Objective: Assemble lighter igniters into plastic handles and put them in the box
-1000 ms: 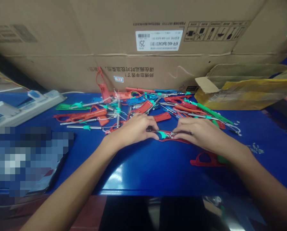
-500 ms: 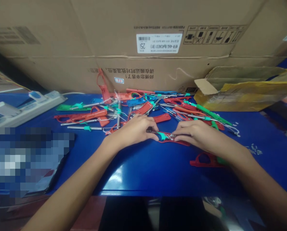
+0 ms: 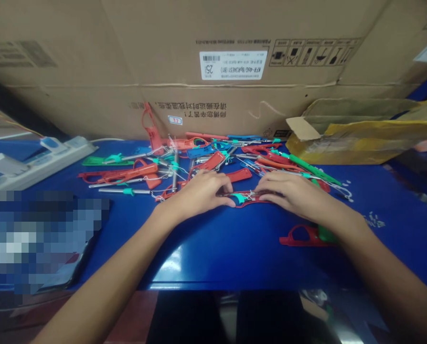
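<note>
Red plastic casing (image 3: 255,199) is right between this person's hands at the blue table (image 3: 199,253), left hand (image 3: 208,191) pinching one end, right hand (image 3: 288,190) pinching the other, green bit (image 3: 239,197) showing in the middle. Messy pile of colourful parts (image 3: 211,162) just behind, cardboard (image 3: 102,110) backing it all.

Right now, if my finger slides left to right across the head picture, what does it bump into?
White power strip → front-left silver rod with a green clip → left hand → held red piece with a green clip → right hand → yellow-taped cardboard box.
</note>
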Action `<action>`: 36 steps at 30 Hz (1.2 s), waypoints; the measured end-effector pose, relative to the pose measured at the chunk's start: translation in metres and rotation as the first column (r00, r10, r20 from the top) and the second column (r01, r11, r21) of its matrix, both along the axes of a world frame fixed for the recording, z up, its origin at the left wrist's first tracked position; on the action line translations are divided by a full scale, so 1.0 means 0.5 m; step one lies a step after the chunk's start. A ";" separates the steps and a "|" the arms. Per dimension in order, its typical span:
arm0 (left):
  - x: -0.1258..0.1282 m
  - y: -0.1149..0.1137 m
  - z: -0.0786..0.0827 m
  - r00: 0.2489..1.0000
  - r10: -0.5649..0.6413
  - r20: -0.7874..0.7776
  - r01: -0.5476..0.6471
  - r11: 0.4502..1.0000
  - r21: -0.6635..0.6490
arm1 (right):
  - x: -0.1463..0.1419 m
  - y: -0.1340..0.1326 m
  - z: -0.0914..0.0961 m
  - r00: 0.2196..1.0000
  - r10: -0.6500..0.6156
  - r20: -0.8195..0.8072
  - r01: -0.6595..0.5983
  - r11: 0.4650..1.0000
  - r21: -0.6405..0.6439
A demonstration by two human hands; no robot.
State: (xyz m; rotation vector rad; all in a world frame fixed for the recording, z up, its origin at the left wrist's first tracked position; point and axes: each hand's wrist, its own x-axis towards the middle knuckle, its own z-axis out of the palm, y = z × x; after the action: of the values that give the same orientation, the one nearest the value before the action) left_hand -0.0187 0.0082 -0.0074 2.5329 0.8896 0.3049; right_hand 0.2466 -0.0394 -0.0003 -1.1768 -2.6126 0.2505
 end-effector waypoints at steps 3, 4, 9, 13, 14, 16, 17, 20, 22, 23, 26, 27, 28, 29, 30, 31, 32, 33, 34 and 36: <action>0.000 0.000 0.001 1.000 0.000 -0.003 0.000 1.000 0.002 | 0.003 0.002 0.002 1.000 0.017 -0.002 -0.017 1.000 0.023; 0.000 0.001 0.000 1.000 -0.002 -0.002 0.002 1.000 0.004 | 0.004 0.003 0.002 1.000 0.022 -0.002 -0.021 0.999 0.034; -0.001 0.005 -0.006 1.000 -0.009 0.012 0.009 1.000 0.019 | 0.011 0.005 0.000 1.000 0.028 -0.010 -0.027 0.999 0.045; 0.000 0.006 -0.009 1.000 -0.005 0.016 0.004 1.000 0.023 | 0.016 0.001 0.003 1.000 0.022 -0.015 -0.021 0.999 0.032; -0.001 0.006 -0.009 1.000 -0.005 0.013 0.004 1.000 0.022 | 0.018 0.000 0.004 1.000 0.023 -0.013 -0.023 0.999 0.031; -0.001 0.005 -0.009 1.000 -0.010 0.015 0.010 1.000 0.019 | 0.020 -0.001 0.006 0.999 0.031 -0.006 -0.031 0.999 0.027; -0.002 0.004 -0.008 1.000 -0.013 0.017 0.013 1.000 0.018 | 0.021 -0.001 0.006 0.999 0.036 -0.004 -0.036 0.999 0.022; -0.003 0.004 -0.007 1.000 -0.020 0.020 0.020 1.000 0.017 | 0.023 0.000 0.002 0.999 0.042 0.001 -0.042 0.999 0.015; -0.004 0.004 -0.007 1.000 -0.025 0.019 0.024 1.000 0.016 | 0.025 0.002 -0.003 0.999 0.047 0.000 -0.047 0.999 0.024; -0.004 0.004 -0.006 0.999 -0.027 0.019 0.027 1.000 0.016 | 0.025 0.003 -0.005 0.999 0.048 -0.002 -0.048 0.998 0.030; -0.006 0.004 -0.005 0.999 -0.028 0.019 0.028 1.000 0.015 | 0.023 0.005 -0.011 0.999 0.053 -0.006 -0.053 0.998 0.044; -0.006 0.004 -0.004 0.999 -0.028 0.019 0.028 1.000 0.013 | 0.021 0.004 -0.012 0.999 0.054 -0.004 -0.054 0.997 0.046; -0.006 0.003 -0.004 0.999 -0.030 0.019 0.030 0.999 0.011 | 0.019 0.004 -0.013 0.999 0.052 0.001 -0.052 0.997 0.049; -0.006 0.003 -0.003 0.999 -0.031 0.016 0.031 0.999 0.009 | 0.016 0.003 -0.014 0.999 0.049 0.009 -0.049 0.997 0.051; -0.006 0.003 -0.003 0.999 -0.032 0.012 0.032 0.999 0.007 | 0.013 0.001 -0.013 0.999 0.043 0.019 -0.044 0.997 0.055; -0.006 0.002 -0.002 0.999 -0.031 0.008 0.031 0.999 0.007 | 0.011 0.000 -0.013 0.999 0.036 0.030 -0.038 0.998 0.059; -0.006 0.002 -0.002 1.000 -0.029 0.005 0.029 1.000 0.007 | 0.009 -0.001 -0.013 0.999 0.029 0.041 -0.032 0.998 0.060; -0.006 0.001 -0.001 1.000 -0.026 0.001 0.026 1.000 0.008 | 0.007 -0.002 -0.012 0.998 0.024 0.051 -0.027 0.998 0.059; -0.005 0.001 -0.001 1.000 -0.022 -0.001 0.022 1.000 0.007 | 0.005 -0.003 -0.011 0.998 0.018 0.059 -0.021 0.998 0.056; -0.005 0.000 0.000 1.000 -0.019 -0.003 0.019 1.000 0.001 | 0.003 -0.004 -0.011 0.998 0.002 0.063 -0.005 0.999 0.050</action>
State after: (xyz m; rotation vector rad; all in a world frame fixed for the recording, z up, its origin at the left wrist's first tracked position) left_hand -0.0212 0.0084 -0.0074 2.5413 0.8667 0.2962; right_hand 0.2482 -0.0413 -0.0056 -1.1818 -2.6590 0.1499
